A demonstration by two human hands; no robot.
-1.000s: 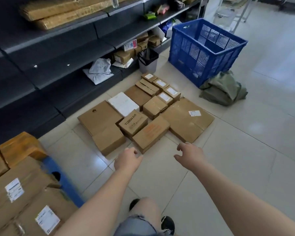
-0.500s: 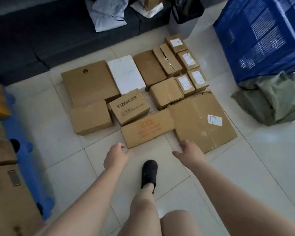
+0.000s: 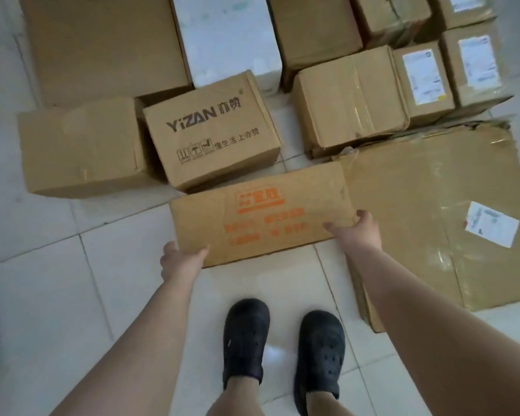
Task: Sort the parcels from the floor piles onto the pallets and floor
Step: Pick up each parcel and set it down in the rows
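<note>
Gripping the long carton with orange print (image 3: 261, 217) at both near corners now: my left hand (image 3: 179, 261) has its thumb laid on the top face at the near left corner, the rest of the fingers tucked out of sight under or behind the edge, and my right hand (image 3: 356, 232) is curled round the near right corner, thumb on top there too. The carton sits on the tiled floor (image 3: 57, 280) just in front of my shoes (image 3: 282, 343), its far edge touching the YiZAN box (image 3: 210, 130) and its right end against the big flat taped carton (image 3: 442, 211). So this is the pick-up step, I reckon. Whether it's off the tiles yet, I can't tell.

Next call, as I judge it: lift straight up and back toward me, keeping it level, so the far edge clears the YiZAN box without dragging it. It's long, so both grips need to hold even or one end dips. Then turn and carry it off; no pallet in view from here.
</note>
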